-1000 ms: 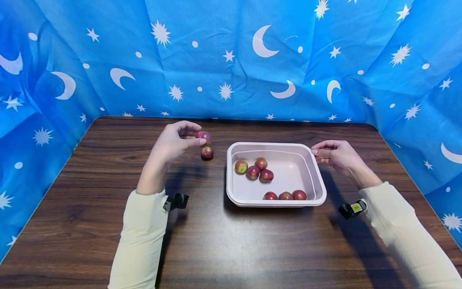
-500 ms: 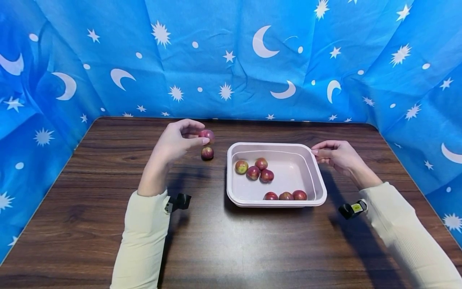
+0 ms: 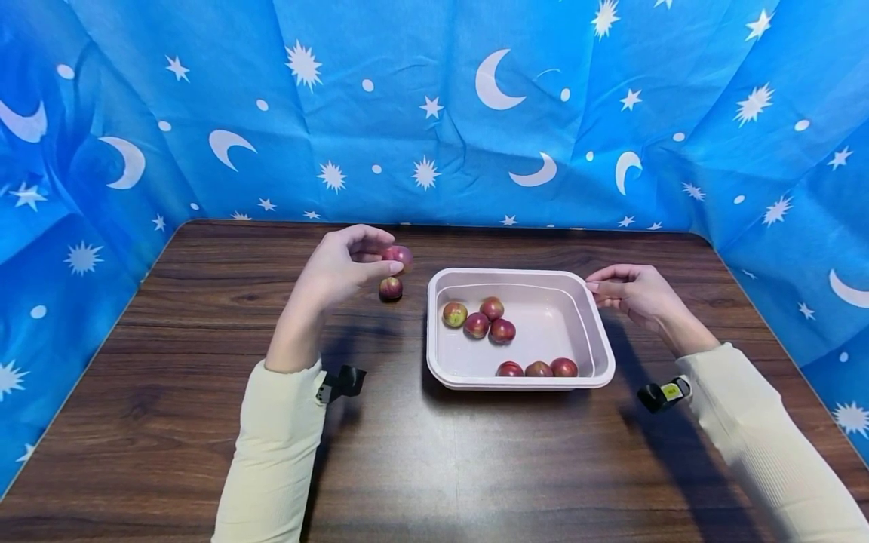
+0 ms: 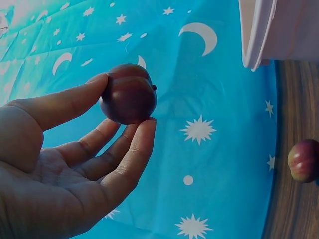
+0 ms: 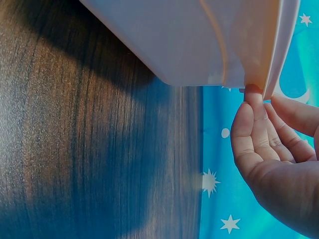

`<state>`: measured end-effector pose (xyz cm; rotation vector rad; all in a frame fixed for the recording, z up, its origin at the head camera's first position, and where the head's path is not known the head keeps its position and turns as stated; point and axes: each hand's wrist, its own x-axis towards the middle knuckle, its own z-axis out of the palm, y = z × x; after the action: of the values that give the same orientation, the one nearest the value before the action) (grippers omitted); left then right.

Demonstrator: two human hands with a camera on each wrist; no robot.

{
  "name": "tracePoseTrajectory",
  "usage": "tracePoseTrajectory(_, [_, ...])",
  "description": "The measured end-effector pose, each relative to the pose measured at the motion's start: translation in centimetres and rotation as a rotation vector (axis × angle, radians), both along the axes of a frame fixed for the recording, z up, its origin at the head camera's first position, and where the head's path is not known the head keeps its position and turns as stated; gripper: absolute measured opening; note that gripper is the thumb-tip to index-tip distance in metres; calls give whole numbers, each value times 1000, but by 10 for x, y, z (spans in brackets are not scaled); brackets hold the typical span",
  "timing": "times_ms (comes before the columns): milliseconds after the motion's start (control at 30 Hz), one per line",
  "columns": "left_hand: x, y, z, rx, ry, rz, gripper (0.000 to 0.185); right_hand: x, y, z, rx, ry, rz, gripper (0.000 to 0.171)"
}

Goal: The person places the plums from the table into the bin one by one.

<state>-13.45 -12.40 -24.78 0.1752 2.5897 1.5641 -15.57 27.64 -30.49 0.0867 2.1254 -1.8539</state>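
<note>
My left hand (image 3: 339, 265) pinches a dark red plum (image 4: 128, 94) between thumb and fingertips, lifted above the table to the left of the white plastic basin (image 3: 521, 383). A second plum (image 3: 391, 288) lies on the table just below the held one in the head view; in the left wrist view this plum (image 4: 304, 161) is at the right edge. My right hand (image 3: 641, 296) holds the basin's right rim, its thumb and fingers pinching the edge, as the right wrist view shows at the rim (image 5: 283, 50). Several plums (image 3: 477, 325) lie inside the basin, some partly hidden behind its front wall.
The dark wood-grain table (image 3: 434, 467) extends around the basin. Behind it and at both sides hangs a blue cloth (image 3: 407, 113) with white moons and stars. A small black camera (image 3: 342, 382) is strapped to the left wrist, another camera (image 3: 661, 394) to the right.
My left hand has moved slightly to the right with the pinched plum, closer to the basin. The right hand, the basin and the other plums have stayed in place.
</note>
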Motion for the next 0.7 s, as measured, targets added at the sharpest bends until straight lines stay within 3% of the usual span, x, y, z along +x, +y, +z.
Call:
tracePoseTrajectory(367, [3,9,1,18,-11,-21,39,0,0,-1,70,12,-6,12])
tracePoseTrajectory(700, [5,25,-1,28,24,-69,35,-1,0,0,48,15,-3,8])
